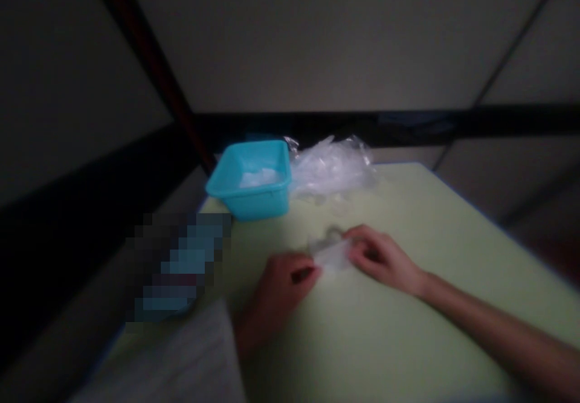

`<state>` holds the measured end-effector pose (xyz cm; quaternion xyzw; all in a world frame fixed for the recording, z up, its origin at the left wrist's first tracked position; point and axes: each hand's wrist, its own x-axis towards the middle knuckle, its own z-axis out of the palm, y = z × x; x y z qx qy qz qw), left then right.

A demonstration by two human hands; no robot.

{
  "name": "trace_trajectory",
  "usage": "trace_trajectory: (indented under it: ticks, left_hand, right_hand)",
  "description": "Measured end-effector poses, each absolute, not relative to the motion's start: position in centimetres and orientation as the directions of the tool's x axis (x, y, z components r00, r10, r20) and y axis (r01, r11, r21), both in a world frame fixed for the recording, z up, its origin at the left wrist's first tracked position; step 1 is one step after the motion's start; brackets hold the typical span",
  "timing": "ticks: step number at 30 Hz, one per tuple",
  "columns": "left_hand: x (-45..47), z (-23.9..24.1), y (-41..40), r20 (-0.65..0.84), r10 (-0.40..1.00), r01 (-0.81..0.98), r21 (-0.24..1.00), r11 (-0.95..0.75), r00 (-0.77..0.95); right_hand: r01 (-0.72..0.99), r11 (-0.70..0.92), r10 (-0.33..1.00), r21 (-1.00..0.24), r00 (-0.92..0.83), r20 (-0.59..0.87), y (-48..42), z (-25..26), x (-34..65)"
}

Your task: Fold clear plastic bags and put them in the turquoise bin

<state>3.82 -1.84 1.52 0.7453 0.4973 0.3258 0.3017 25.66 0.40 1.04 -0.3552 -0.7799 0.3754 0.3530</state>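
Note:
Both my hands rest on a pale green table (408,209) and pinch a small clear plastic bag (332,253) between them. My left hand (283,285) has its fingers curled on the bag's left edge. My right hand (378,257) is closed on the bag's right edge. A small dark ring-like item (334,232) lies at the bag's top; the blur hides what it is.
A turquoise plastic tub (251,176) with pale contents stands at the table's far left. Beside it lies a heap of clear plastic bags (333,167). A white cloth (181,361) covers the near left corner. A blurred patch (179,267) sits left.

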Motion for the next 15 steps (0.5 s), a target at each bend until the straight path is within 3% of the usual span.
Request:
trace_trajectory:
  ticks: [4,7,11,15]
  left_hand:
    - [4.1,0.8,-0.8,0.095,0.966,0.455,0.868,-0.199,0.241]
    - [4.2,0.2,-0.1,0.023,0.984,0.367,0.926,-0.088,0.177]
    - [4.3,0.1,0.4,-0.025,0.99,0.348,0.937,-0.025,0.138]
    - [4.4,0.2,0.7,-0.065,0.99,0.35,0.937,0.018,0.122]
  right_hand:
    - [0.236,0.359,0.866,-0.903,-0.445,0.228,0.8,1.1,25.3]
    - [0.272,0.404,0.884,-0.874,-0.363,0.295,0.8,1.1,25.5]
    - [0.478,0.619,0.785,-0.623,-0.392,0.48,0.3,1.4,25.7]
    - [0.534,0.727,0.686,-0.431,-0.595,0.419,-0.5,1.7,25.3]
